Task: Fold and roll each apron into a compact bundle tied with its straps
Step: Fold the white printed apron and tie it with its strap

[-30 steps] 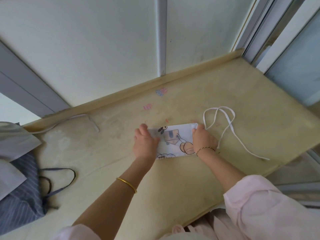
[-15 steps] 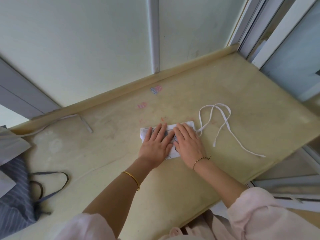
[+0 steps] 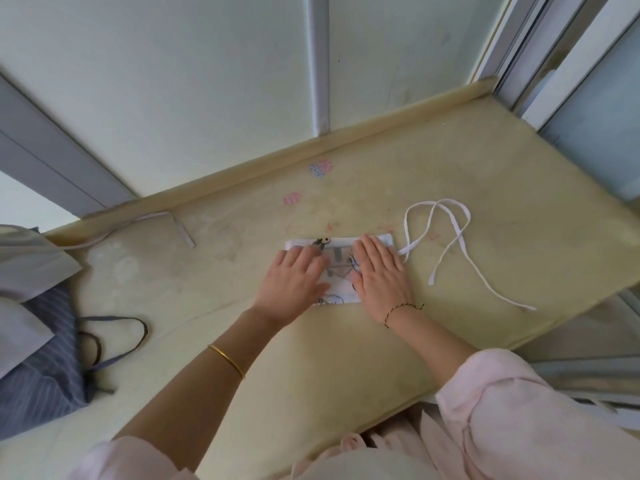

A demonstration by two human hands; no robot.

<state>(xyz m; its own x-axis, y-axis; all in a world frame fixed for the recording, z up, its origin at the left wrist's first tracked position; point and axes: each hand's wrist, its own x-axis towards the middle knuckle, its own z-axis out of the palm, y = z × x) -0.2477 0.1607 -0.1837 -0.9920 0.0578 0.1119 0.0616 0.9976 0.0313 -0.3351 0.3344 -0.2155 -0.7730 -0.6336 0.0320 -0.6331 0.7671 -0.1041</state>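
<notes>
A white apron with cartoon prints [image 3: 337, 261] lies folded into a small rectangle on the yellow counter [image 3: 346, 358]. My left hand [image 3: 294, 285] presses flat on its left half, fingers straight. My right hand [image 3: 379, 275] lies flat on its right half, beside the left hand. The apron's white straps [image 3: 450, 237] trail loose over the counter to the right of the fold. My palms hide much of the print.
A blue striped apron [image 3: 45, 358] with dark straps [image 3: 114, 337] lies heaped at the left edge, under grey-white fabric [image 3: 27, 268]. Another pale strap [image 3: 180, 226] runs along the back ledge. Walls stand behind; a window frame [image 3: 554, 64] lies to the right.
My hands left the short ends of the folded apron and came down flat on top of it. Since half a second ago they have slid slightly apart.
</notes>
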